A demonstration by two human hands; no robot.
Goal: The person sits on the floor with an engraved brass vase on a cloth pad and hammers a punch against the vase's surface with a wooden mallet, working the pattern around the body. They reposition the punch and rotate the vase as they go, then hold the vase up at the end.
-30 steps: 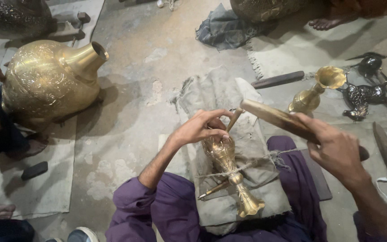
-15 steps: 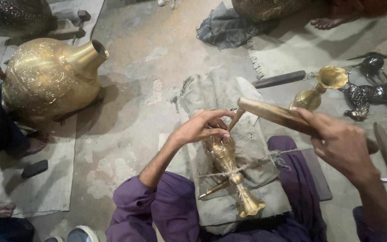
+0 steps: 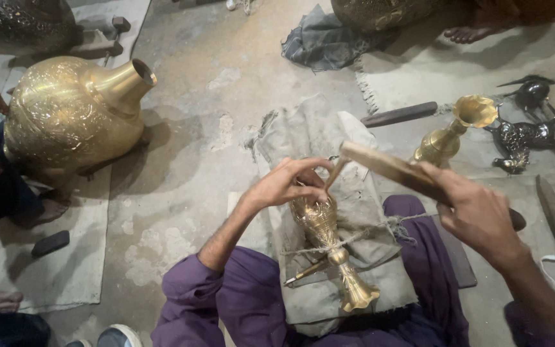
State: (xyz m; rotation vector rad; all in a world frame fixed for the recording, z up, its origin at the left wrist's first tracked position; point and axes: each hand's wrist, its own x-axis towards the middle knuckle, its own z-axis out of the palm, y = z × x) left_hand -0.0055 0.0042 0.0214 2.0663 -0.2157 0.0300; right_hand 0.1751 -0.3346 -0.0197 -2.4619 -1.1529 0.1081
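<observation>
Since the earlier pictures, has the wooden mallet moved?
Yes. The wooden mallet came down and left, closer to the brass vase tied on the grey cushion.

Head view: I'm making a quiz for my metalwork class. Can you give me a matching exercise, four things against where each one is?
Things:
1. small brass vase
2. large brass pot
3. wooden mallet
4. grey rag

Places:
A. crumpled on the floor, top centre
B. in the right hand
C. tied with string on the padded lap, under the left hand
D. lying on its side at the left

Pairs: 1-C, 2-D, 3-B, 4-A
</observation>
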